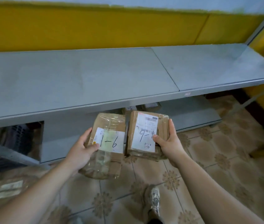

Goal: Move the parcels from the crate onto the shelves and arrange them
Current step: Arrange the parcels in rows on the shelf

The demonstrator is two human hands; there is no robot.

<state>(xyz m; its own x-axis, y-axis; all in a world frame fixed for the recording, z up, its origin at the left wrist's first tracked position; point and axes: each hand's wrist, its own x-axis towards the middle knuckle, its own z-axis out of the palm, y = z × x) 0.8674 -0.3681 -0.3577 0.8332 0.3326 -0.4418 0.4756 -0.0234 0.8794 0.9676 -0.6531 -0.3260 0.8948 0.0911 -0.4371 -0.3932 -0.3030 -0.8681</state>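
Left grip (81, 151) is closed round the left edge of the 1-6 parcel (110, 125). Thumb sits on the lower left corner of its white label, other fingers are tucked under so can't see them. Right grip (168, 143) does the same thing mirrored on the 9-1 parcel (145, 131): thumb on the right edge of the label, fingers wrapped up along the right side of the box. So both are clamped on, one parcel each.

Both parcels are brown cardboard w/ lots of clear tape and the numbers are handwritten in black marker. They're held flat-ish, labels up, side by side. Inner edges are just beside each other w/ a dark slit between, can't tell if they actually touch. The 9-1 one sits a bit further fwd than the 1-6.

Neither is on the shelving. They hang in the air just in front of the front edge of the top shelf (79, 81), roughly mid-length, over the patterned floor tiles (208, 159). That grey metal shelf has a seam right of centre.

Under its front edge the lower shelf (189, 113) pokes out, w/ a couple of small parcels (149, 106) on it, mostly hidden. Yellow wall panels (95, 26) are behind. A sneaker (154, 199) is at the bottom, and a blurry taped parcel (3, 189) lies on the floor bottom left.
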